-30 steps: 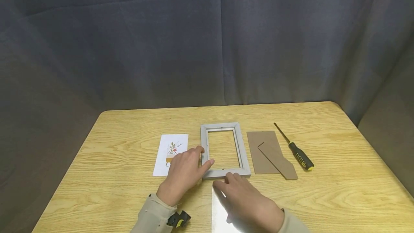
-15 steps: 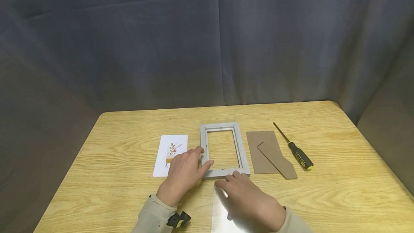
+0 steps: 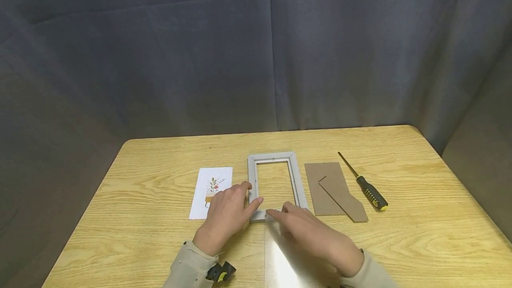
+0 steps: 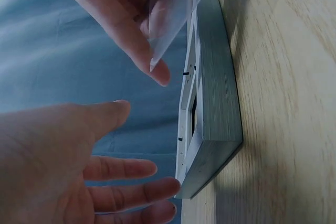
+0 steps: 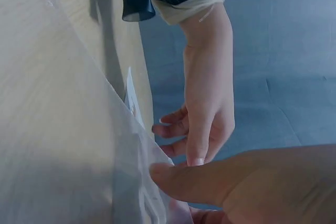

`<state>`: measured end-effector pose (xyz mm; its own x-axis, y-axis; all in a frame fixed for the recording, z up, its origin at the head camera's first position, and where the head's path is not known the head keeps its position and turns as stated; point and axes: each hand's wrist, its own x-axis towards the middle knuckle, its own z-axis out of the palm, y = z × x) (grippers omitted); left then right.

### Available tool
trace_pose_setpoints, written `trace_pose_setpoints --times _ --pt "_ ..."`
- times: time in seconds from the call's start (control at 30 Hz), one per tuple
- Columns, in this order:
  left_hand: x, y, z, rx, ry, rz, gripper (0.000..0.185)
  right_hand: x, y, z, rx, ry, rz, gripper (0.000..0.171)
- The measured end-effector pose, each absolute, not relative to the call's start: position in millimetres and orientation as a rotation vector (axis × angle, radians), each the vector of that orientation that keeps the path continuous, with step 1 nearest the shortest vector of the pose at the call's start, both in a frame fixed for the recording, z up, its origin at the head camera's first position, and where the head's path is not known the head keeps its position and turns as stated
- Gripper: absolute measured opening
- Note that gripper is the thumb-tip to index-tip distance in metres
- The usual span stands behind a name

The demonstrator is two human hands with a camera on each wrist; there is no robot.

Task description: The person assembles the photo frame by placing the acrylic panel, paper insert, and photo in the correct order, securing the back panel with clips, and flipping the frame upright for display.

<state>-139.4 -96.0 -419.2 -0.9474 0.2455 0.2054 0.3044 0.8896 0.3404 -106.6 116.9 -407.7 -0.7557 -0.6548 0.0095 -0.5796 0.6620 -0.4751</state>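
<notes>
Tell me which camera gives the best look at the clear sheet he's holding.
The right wrist view: the clear sheet fills the picture, with the right hand pinching its edge. The left wrist view shows only a corner above the grey frame. The head view shows faint glare.

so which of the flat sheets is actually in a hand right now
The clear sheet, pinched by the right hand at the frame's near edge. The printed card and brown backing board lie untouched on the table.

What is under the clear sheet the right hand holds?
Through the clear sheet the wooden table shows, and its far edge overlaps the grey frame at the near rail. The right hand covers part of that rail.
</notes>
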Motion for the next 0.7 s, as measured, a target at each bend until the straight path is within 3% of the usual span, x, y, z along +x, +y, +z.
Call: trace_pose_setpoints --times 0.7 --pt "-140.2 -96.2 -417.8 -0.421 -2.889 -0.56 0.041 -123.6 138.8 -392.6 -0.923 2.866 -0.798 0.05"
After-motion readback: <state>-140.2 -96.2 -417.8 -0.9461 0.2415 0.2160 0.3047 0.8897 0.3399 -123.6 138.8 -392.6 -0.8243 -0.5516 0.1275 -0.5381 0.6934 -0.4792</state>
